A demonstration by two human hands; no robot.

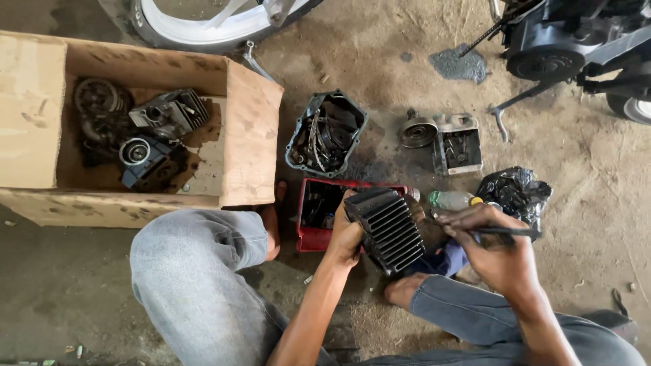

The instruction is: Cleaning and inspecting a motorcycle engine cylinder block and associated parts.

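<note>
Between your knees, your left hand (pixel 346 237) clamps the black finned engine cylinder (pixel 388 229) by its edge, tilted over a blue rag (pixel 453 257). Your right hand (pixel 495 247) pinches a thin dark tool (pixel 510 231) beside the fins. The cylinder looks dirty, so I judge the cleaning only partly done. Behind it sits a red tray (pixel 313 238) of parts, a small clear bottle with a yellow cap (pixel 453 200) and a crumpled black bag (pixel 515 192). Farther off: an open engine cover (pixel 327 133), a cylinder head (pixel 458 144), and a plain brown cardboard box (pixel 247 129) holding more parts.
</note>
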